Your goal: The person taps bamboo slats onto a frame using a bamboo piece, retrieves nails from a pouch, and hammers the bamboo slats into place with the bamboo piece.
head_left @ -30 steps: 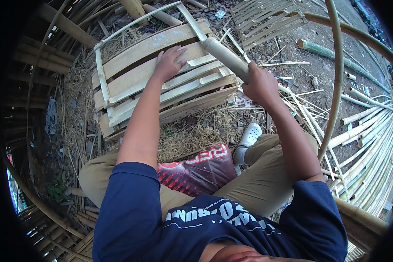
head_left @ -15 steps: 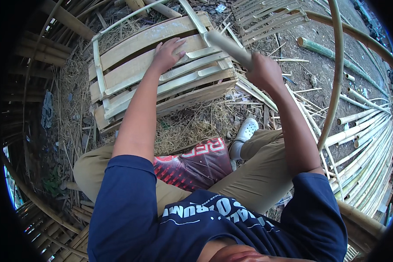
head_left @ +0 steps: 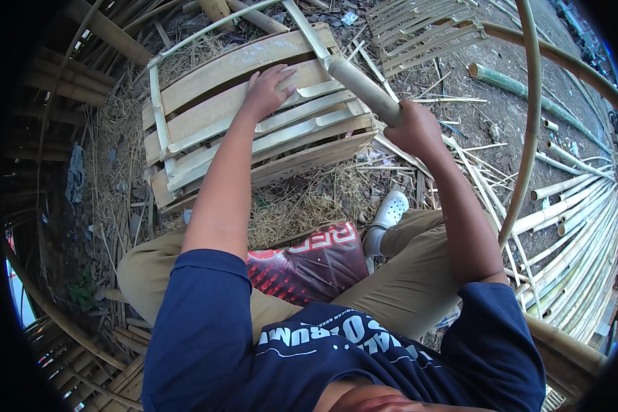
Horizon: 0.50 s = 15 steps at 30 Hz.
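Bamboo tube (head_left: pixel 366 89), blurred a moment earlier, is now seen sharply, gripped in the right hand (head_left: pixel 415 128), its end at the strip frame (head_left: pixel 307 34) on the slatted crate (head_left: pixel 233 71); a stroke seems slowed. Slats are covered by the loosely spread left hand (head_left: pixel 265 95).

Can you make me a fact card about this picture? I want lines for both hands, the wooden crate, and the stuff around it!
Left hand: the hand rests on the slatted crate, fingers spread
Right hand: the hand grips a thick bamboo piece
Bamboo's far end: at the crate's right side; I can't tell if it touches
Crate: pale wooden slats with gaps between
Foot: white clog with holes
Ground: dry straw
Far right: many long bamboo poles
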Each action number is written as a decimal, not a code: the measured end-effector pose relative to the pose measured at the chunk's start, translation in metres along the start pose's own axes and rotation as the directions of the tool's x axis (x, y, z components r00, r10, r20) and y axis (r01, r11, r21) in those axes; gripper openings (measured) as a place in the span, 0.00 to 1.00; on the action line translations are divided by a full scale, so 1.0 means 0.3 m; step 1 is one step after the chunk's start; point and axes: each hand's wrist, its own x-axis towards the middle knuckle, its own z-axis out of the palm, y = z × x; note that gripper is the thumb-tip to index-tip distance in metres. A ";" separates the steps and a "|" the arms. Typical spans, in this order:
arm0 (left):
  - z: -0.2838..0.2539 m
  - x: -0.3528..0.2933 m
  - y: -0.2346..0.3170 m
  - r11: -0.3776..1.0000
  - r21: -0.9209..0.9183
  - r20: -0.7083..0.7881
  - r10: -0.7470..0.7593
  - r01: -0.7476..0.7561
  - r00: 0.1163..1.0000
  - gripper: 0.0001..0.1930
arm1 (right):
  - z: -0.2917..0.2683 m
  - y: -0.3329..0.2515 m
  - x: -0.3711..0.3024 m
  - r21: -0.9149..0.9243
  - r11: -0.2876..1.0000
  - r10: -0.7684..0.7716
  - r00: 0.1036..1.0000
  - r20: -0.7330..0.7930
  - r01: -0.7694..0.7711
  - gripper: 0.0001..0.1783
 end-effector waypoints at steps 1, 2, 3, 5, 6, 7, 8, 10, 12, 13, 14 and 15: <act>-0.003 -0.007 -0.011 1.000 0.004 0.000 -0.007 0.007 1.000 0.26 | -0.018 -0.035 -0.019 0.002 1.000 -0.007 1.000 0.004 0.007 0.24; 0.000 -0.006 -0.006 1.000 -0.001 -0.005 -0.006 0.006 1.000 0.26 | -0.039 -0.065 -0.045 0.193 0.981 0.033 0.982 -0.187 0.004 0.21; -0.001 -0.007 -0.005 1.000 -0.005 -0.010 -0.005 0.005 1.000 0.26 | -0.046 -0.081 -0.054 0.376 0.926 0.107 0.927 -0.359 0.038 0.17; -0.005 0.026 0.015 1.000 0.015 -0.006 0.013 -0.013 1.000 0.26 | -0.044 0.001 -0.028 -0.194 0.968 -0.174 0.982 -0.073 0.157 0.15; -0.006 0.031 0.029 1.000 -0.006 0.009 0.008 -0.008 1.000 0.26 | 0.010 0.033 -0.031 -0.176 0.979 -0.119 0.989 -0.084 0.103 0.15; -0.005 0.023 0.019 1.000 -0.002 0.009 0.009 -0.009 1.000 0.26 | 0.037 0.004 -0.040 -0.148 0.988 -0.068 0.993 -0.096 0.054 0.15; 0.001 0.012 0.012 1.000 0.004 -0.002 0.002 -0.002 1.000 0.26 | 0.035 -0.006 -0.038 -0.115 0.992 -0.067 0.992 -0.104 0.055 0.16; 0.010 0.004 0.002 1.000 0.012 -0.010 0.000 0.000 1.000 0.27 | 0.015 -0.020 -0.033 -0.100 0.994 -0.052 0.995 -0.088 0.043 0.17; 0.005 0.004 -0.015 1.000 0.002 -0.012 0.005 -0.005 1.000 0.27 | 0.009 -0.020 -0.027 -0.088 0.996 -0.038 0.997 -0.067 0.032 0.17; 0.004 0.006 -0.015 1.000 -0.009 -0.014 0.015 -0.015 1.000 0.27 | 0.009 -0.017 -0.021 -0.096 0.995 -0.026 0.998 -0.060 0.020 0.18; 0.007 0.007 -0.012 1.000 -0.010 -0.013 0.015 -0.016 1.000 0.27 | 0.009 -0.015 -0.018 -0.104 0.995 -0.015 0.998 -0.054 0.010 0.20; 0.009 0.009 -0.009 1.000 -0.009 -0.012 0.009 -0.009 1.000 0.26 | 0.008 -0.015 -0.021 -0.105 0.994 -0.014 0.998 -0.053 0.009 0.20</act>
